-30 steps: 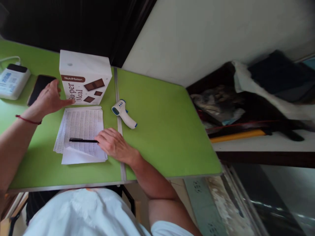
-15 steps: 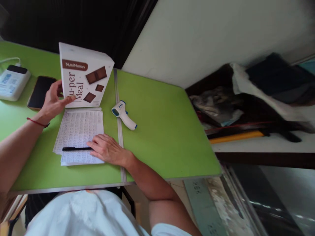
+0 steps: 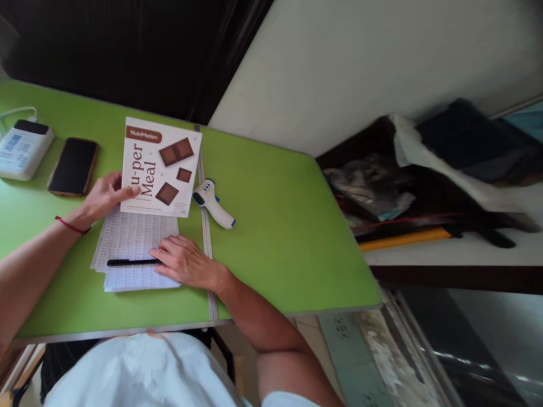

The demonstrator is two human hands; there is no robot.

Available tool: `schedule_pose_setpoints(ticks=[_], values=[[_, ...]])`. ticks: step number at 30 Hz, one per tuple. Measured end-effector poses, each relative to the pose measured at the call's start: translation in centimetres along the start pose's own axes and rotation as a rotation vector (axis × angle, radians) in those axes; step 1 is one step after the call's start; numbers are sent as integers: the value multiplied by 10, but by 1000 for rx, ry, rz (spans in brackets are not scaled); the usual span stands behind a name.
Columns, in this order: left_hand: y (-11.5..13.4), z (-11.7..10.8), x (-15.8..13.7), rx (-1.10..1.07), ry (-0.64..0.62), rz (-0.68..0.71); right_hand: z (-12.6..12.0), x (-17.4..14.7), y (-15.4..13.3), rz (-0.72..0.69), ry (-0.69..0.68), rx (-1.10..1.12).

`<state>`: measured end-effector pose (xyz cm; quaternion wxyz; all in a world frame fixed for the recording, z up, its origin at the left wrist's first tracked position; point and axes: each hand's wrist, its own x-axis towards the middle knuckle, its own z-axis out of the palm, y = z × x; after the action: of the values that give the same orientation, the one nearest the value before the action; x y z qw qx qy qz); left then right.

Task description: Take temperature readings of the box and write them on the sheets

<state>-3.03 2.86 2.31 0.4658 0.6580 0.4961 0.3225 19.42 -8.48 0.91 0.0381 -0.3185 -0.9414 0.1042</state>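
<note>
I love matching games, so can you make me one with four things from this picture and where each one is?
Things
1. white cardboard box with brown chocolate pictures
2. slim black pen
3. white-and-blue pistol-shaped thermometer
4. flat black phone with brown edges

Places
A. lying across the grey table seam
B. beside the white block with a dark end
C. at the right hand, over white written sheets
D. gripped by the left hand

Right pairs: 1-D, 2-C, 3-A, 4-B

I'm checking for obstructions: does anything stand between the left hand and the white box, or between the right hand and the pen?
Nothing visible does: the left hand holds the white box by its left side, and the right hand covers one end of the pen.
</note>
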Motion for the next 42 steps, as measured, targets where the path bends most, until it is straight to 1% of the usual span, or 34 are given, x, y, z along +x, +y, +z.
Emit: schedule_pose_setpoints(ticks=[3,5,7,8,9,10,11,12,13,14,15,17,18,19,20,21,22,23,24,25,26,27,28,30,32,36,39,42], values=[[-1,1,-3,219,64,3,2,0,1,-19,70,16],[-2,2,-4,269,92,37,1,-3,9,-32,185,78],[-3,3,-4,261,94,83,-1,-8,25,27,327,152],[-3,3,-4,247,86,97,-2,-11,36,109,388,170],[-4,3,-4,228,73,104,-3,-15,47,225,452,154],[-5,3,-4,203,67,104,-4,-19,58,374,529,110],[-6,4,-4,173,69,101,-5,-22,69,556,594,47],[-8,4,-3,142,81,95,-5,-26,78,723,613,-12],[-9,5,-3,114,100,90,-5,-28,85,846,588,-49],[-10,5,-3,94,116,89,-4,-30,91,934,534,-54],[-10,5,-2,81,125,89,-3,-31,95,988,466,-31],[-11,6,-2,78,124,87,0,-30,97,1028,349,84],[-11,6,-3,79,124,86,0,-29,97,1042,330,162],[-10,6,-3,79,123,86,0,-27,96,1056,351,250],[-10,5,-3,79,119,90,-2,-24,93,1063,415,349],[-10,5,-3,79,113,100,-4,-21,89,1048,515,462],[-9,5,-3,77,100,114,-6,-18,84,1003,641,589],[-9,5,-4,74,79,128,-9,-15,76,925,771,733],[-9,4,-4,70,60,140,-11,-11,67,809,879,889],[-9,4,-4,66,44,146,-12,-7,56,690,956,1052],[-9,4,-4,61,30,145,-13,-4,43,569,951,1237],[-9,3,-4,58,23,137,-12,0,31,469,891,1407],[-9,3,-4,58,22,125,-11,4,18,408,819,1532],[-11,2,-3,72,32,101,-4,11,-2,363,724,1669],[-12,1,-3,91,49,85,3,19,-14,401,699,1715],[-15,1,-1,100,72,88,13,29,-18,533,771,1688],[-17,1,0,82,69,107,16,31,-17,551,763,1683],[-16,1,1,35,32,110,17,31,-17,547,755,1707]])
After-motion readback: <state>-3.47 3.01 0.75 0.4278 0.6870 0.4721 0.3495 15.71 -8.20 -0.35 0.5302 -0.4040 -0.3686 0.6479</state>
